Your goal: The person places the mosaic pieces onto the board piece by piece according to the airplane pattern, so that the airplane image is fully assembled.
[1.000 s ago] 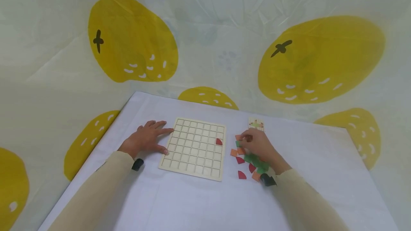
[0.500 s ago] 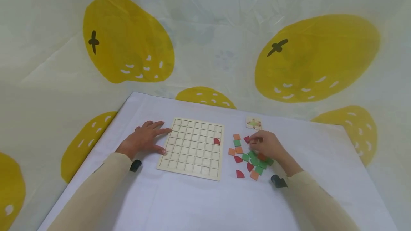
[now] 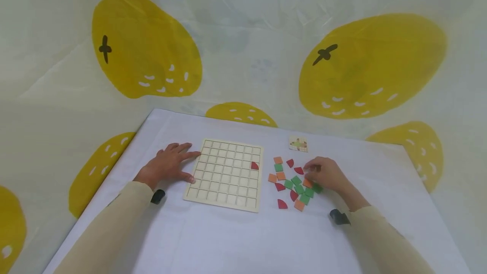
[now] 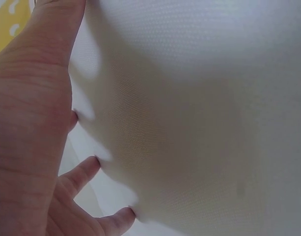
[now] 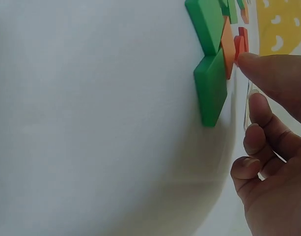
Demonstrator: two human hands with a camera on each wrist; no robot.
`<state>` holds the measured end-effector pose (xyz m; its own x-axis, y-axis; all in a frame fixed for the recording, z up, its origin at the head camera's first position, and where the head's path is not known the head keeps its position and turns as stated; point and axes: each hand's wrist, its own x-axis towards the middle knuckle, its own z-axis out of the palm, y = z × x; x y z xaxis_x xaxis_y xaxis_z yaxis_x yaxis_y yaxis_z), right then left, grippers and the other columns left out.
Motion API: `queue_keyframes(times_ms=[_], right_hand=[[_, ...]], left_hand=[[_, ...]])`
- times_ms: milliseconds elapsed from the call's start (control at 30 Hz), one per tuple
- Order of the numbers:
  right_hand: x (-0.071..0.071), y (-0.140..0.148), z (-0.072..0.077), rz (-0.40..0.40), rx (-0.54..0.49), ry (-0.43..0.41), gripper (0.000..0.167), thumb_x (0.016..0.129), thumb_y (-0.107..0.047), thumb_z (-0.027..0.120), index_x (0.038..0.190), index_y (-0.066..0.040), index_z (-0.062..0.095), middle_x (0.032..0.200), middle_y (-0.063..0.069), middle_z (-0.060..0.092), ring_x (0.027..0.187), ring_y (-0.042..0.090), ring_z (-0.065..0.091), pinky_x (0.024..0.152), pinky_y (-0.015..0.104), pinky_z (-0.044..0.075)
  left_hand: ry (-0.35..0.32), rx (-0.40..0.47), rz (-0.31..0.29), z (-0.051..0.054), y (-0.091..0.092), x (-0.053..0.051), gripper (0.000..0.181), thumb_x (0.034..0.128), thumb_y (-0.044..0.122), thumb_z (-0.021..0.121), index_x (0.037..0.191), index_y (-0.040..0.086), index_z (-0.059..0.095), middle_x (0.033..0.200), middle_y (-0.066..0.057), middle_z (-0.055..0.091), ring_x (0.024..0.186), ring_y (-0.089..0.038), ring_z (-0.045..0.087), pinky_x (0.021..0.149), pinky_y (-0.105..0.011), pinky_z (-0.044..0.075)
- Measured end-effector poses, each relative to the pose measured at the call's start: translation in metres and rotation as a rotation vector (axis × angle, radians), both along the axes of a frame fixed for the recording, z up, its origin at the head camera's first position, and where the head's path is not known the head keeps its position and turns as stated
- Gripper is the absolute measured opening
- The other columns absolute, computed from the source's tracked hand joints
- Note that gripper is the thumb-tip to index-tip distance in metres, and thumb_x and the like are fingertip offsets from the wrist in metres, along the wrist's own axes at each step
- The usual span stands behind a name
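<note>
A pale wooden grid board [image 3: 224,176] lies flat on the table, with one red quarter-round tile [image 3: 254,165] in a cell near its right side. My left hand [image 3: 167,165] rests at the board's left edge, fingers spread, thumb and index finger touching it. To the right of the board lies a loose scatter of orange, green and red tiles. Over its right side is my right hand [image 3: 328,174], fingers loosely bent. Its fingertips are beside a red quarter-round tile [image 3: 298,171] and an orange square tile [image 3: 307,183]; no tile shows between them. Green tiles [image 5: 211,91] lie near the thumb.
A small square pattern card [image 3: 298,143] lies behind the tiles. White cloth covers the table [image 3: 213,240]. A pale curtain with yellow fruit prints [image 3: 262,71] hangs along the back edge.
My right hand has moved right across the tiles, uncovering two red quarter-round tiles and several others. The left hand stays at the board's edge. The head view has shifted slightly.
</note>
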<state>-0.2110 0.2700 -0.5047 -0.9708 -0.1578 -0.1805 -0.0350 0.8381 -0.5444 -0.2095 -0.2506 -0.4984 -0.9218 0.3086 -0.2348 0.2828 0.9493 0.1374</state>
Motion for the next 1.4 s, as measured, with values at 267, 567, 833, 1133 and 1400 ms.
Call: queue_keyframes(times_ms=[267, 567, 833, 1133, 1400], right_hand=[[0.01, 0.012, -0.002, 0.007, 0.022, 0.016, 0.026, 0.09, -0.022, 0.083, 0.113, -0.012, 0.077, 0.111, 0.009, 0.073, 0.1, 0.024, 0.061, 0.086, 0.04, 0.059], [0.025, 0.007, -0.001, -0.029, 0.008, -0.015, 0.038, 0.088, -0.033, 0.084, 0.115, -0.009, 0.075, 0.109, 0.008, 0.074, 0.1, 0.023, 0.065, 0.086, 0.04, 0.062], [0.03, -0.002, -0.003, -0.082, 0.008, -0.024, 0.037, 0.088, -0.034, 0.084, 0.112, -0.008, 0.074, 0.109, 0.01, 0.073, 0.101, 0.025, 0.064, 0.09, 0.045, 0.062], [0.025, -0.003, -0.006, -0.043, -0.022, 0.02, 0.022, 0.092, -0.026, 0.081, 0.109, -0.012, 0.078, 0.105, 0.005, 0.073, 0.102, 0.024, 0.063, 0.087, 0.039, 0.06], [0.019, 0.0, -0.008, -0.066, -0.01, 0.028, 0.032, 0.091, -0.034, 0.081, 0.113, -0.011, 0.077, 0.112, 0.009, 0.073, 0.105, 0.026, 0.062, 0.088, 0.041, 0.059]], left_hand=[[-0.008, 0.004, 0.004, -0.001, -0.001, -0.001, 0.1, 0.0712, 0.077, 0.077, 0.158, 0.042, 0.042, 0.173, -0.011, 0.028, 0.154, -0.048, 0.027, 0.115, -0.081, 0.027], [0.002, 0.0, 0.001, -0.001, -0.002, 0.0, 0.1, 0.0713, 0.076, 0.078, 0.158, 0.041, 0.042, 0.172, -0.012, 0.029, 0.154, -0.049, 0.026, 0.114, -0.082, 0.025], [0.006, 0.013, -0.01, -0.002, -0.002, 0.0, 0.099, 0.0727, 0.074, 0.078, 0.158, 0.04, 0.043, 0.172, -0.012, 0.029, 0.154, -0.05, 0.027, 0.114, -0.083, 0.026], [0.01, 0.005, -0.017, -0.003, -0.002, -0.001, 0.099, 0.0726, 0.074, 0.078, 0.158, 0.04, 0.043, 0.172, -0.012, 0.029, 0.153, -0.05, 0.028, 0.113, -0.083, 0.026], [-0.01, 0.011, 0.002, -0.002, -0.001, 0.0, 0.101, 0.0713, 0.075, 0.079, 0.158, 0.04, 0.042, 0.172, -0.013, 0.029, 0.154, -0.05, 0.026, 0.114, -0.083, 0.025]])
